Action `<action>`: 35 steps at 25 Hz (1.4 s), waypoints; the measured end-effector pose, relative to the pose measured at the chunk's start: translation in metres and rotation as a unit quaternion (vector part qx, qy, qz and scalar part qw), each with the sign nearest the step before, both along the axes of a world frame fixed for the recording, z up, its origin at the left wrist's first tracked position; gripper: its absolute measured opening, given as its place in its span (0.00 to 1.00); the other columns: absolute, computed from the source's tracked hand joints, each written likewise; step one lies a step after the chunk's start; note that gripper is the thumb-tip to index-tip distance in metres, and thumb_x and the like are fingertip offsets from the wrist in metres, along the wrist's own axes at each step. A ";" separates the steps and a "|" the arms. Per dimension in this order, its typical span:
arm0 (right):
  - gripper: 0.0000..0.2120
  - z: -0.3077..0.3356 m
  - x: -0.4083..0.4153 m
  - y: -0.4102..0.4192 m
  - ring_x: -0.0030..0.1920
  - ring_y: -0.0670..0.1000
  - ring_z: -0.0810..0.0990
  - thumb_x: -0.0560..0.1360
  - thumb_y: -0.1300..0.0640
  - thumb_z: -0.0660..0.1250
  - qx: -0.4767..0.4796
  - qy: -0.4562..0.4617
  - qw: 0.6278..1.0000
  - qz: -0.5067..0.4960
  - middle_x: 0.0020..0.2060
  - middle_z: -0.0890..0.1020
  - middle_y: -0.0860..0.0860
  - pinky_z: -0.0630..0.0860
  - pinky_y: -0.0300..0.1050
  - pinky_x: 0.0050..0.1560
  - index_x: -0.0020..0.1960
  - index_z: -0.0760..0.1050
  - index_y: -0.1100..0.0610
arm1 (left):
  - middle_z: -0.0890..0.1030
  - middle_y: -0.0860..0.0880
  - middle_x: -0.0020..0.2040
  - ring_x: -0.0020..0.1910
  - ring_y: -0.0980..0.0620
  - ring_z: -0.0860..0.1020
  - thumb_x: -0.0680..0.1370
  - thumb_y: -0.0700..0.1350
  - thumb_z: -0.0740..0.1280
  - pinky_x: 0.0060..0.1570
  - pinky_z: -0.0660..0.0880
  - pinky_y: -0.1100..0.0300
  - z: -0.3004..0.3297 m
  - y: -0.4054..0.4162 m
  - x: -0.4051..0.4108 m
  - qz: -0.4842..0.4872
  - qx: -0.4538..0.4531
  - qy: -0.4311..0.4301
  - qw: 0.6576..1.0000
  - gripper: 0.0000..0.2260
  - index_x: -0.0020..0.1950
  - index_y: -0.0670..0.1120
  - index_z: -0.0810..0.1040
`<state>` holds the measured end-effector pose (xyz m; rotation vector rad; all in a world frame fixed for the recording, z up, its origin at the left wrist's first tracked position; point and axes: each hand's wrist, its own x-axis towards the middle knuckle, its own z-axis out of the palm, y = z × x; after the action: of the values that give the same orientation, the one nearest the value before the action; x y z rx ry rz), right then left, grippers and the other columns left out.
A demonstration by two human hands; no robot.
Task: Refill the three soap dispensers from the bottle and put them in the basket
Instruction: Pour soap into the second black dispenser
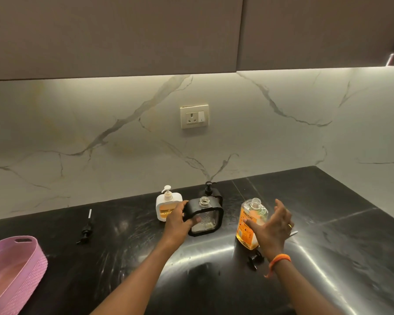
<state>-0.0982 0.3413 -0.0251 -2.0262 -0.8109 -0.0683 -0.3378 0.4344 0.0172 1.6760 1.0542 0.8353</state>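
head view showed the left hand gripping the uncapped black dispenser on the counter, while the right hand, fingers spread, touched the open refill bottle beside it. filling this dispenser seemed the step in hand; next, that hand would need to close on the bottle, lift and tip it over the narrow neck, with the pink basket well apart at left.

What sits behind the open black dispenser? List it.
Behind the open black dispenser stands a second black dispenser; only its pump and one shoulder show, the body is covered. The white dispenser stands back-left.

Glossy black stone counter
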 end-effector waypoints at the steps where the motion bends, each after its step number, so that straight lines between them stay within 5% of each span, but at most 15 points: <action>1: 0.55 -0.008 0.007 0.000 0.66 0.60 0.68 0.53 0.49 0.84 -0.014 0.043 0.999 0.006 0.66 0.69 0.59 0.66 0.57 0.62 0.72 0.60 0.57 | 0.77 0.55 0.54 0.55 0.53 0.77 0.75 0.41 0.72 0.49 0.76 0.64 -0.001 -0.001 0.002 0.000 -0.001 0.006 1.000 0.18 0.61 0.50 0.72; 4: 0.56 -0.025 0.020 0.002 0.67 0.60 0.69 0.55 0.52 0.84 -0.015 0.178 0.981 0.076 0.67 0.70 0.58 0.69 0.59 0.65 0.74 0.57 0.55 | 0.79 0.51 0.55 0.55 0.53 0.78 0.75 0.42 0.72 0.53 0.79 0.58 -0.001 -0.005 0.009 0.005 0.003 0.010 1.000 0.18 0.63 0.49 0.72; 6: 0.47 -0.031 0.022 0.005 0.60 0.57 0.74 0.57 0.55 0.84 -0.035 0.225 0.968 0.104 0.62 0.75 0.56 0.75 0.55 0.59 0.69 0.64 0.56 | 0.80 0.51 0.55 0.54 0.55 0.78 0.75 0.42 0.72 0.52 0.80 0.58 -0.001 -0.009 0.012 0.005 0.000 0.003 1.000 0.16 0.60 0.51 0.73; 9: 0.34 -0.038 0.024 0.012 0.52 0.56 0.78 0.57 0.55 0.83 -0.045 0.252 0.962 0.093 0.54 0.79 0.54 0.78 0.53 0.51 0.58 0.70 0.55 | 0.80 0.54 0.54 0.54 0.55 0.79 0.75 0.41 0.72 0.51 0.80 0.58 0.001 -0.016 0.013 0.002 -0.005 0.002 1.000 0.15 0.56 0.57 0.72; 13: 0.32 -0.042 0.026 0.021 0.57 0.59 0.76 0.63 0.57 0.80 -0.038 0.243 0.963 0.110 0.56 0.77 0.55 0.76 0.53 0.53 0.59 0.67 0.56 | 0.78 0.57 0.53 0.53 0.57 0.78 0.76 0.41 0.71 0.44 0.77 0.68 0.003 -0.023 0.009 0.012 -0.003 0.006 1.000 0.17 0.57 0.59 0.70; 18: 0.25 -0.019 0.019 0.021 0.52 0.56 0.78 0.67 0.57 0.77 -0.010 0.126 0.975 0.180 0.53 0.80 0.56 0.74 0.46 0.46 0.59 0.70 0.57 | 0.78 0.55 0.58 0.57 0.55 0.77 0.75 0.44 0.72 0.49 0.77 0.67 0.000 -0.026 -0.006 0.028 0.010 0.029 0.999 0.22 0.67 0.52 0.70; 22: 0.27 0.040 0.003 0.026 0.43 0.50 0.79 0.68 0.52 0.77 0.021 -0.088 0.958 0.271 0.46 0.81 0.50 0.73 0.35 0.38 0.64 0.71 0.54 | 0.78 0.53 0.58 0.55 0.54 0.78 0.75 0.45 0.72 0.51 0.79 0.63 0.007 -0.030 -0.018 0.042 0.033 0.016 0.998 0.22 0.67 0.53 0.71; 26: 0.30 0.092 -0.007 0.038 0.43 0.53 0.82 0.67 0.53 0.77 0.000 -0.271 0.914 0.301 0.49 0.83 0.52 0.80 0.48 0.36 0.65 0.70 0.52 | 0.79 0.54 0.55 0.52 0.53 0.80 0.75 0.47 0.72 0.48 0.81 0.58 0.025 -0.033 -0.030 0.046 0.048 -0.022 0.998 0.18 0.58 0.63 0.71; 29: 0.31 0.116 -0.016 0.043 0.42 0.55 0.82 0.65 0.53 0.79 -0.009 -0.368 0.881 0.299 0.48 0.83 0.53 0.81 0.50 0.37 0.64 0.70 0.53 | 0.81 0.52 0.56 0.52 0.52 0.81 0.74 0.49 0.73 0.50 0.82 0.53 0.041 -0.032 -0.038 0.045 0.069 -0.029 0.996 0.20 0.64 0.59 0.72; 31: 0.31 0.131 -0.023 0.044 0.42 0.56 0.83 0.64 0.52 0.79 0.000 -0.401 0.866 0.299 0.47 0.83 0.55 0.81 0.50 0.39 0.63 0.71 0.54 | 0.80 0.52 0.55 0.51 0.52 0.82 0.75 0.48 0.73 0.48 0.82 0.54 0.053 -0.032 -0.042 0.044 0.071 -0.036 0.996 0.23 0.68 0.53 0.72; 35: 0.32 0.157 -0.035 0.044 0.43 0.57 0.82 0.62 0.54 0.80 0.019 -0.425 0.854 0.299 0.48 0.83 0.56 0.79 0.49 0.40 0.62 0.73 0.56 | 0.81 0.53 0.53 0.48 0.54 0.82 0.75 0.48 0.72 0.44 0.82 0.57 0.076 -0.034 -0.051 0.040 0.097 -0.043 0.994 0.16 0.60 0.57 0.72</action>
<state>-0.1334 0.3855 0.1316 -1.5679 -1.9406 -0.6510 -0.3890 0.4000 0.0935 1.7499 1.0120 1.0809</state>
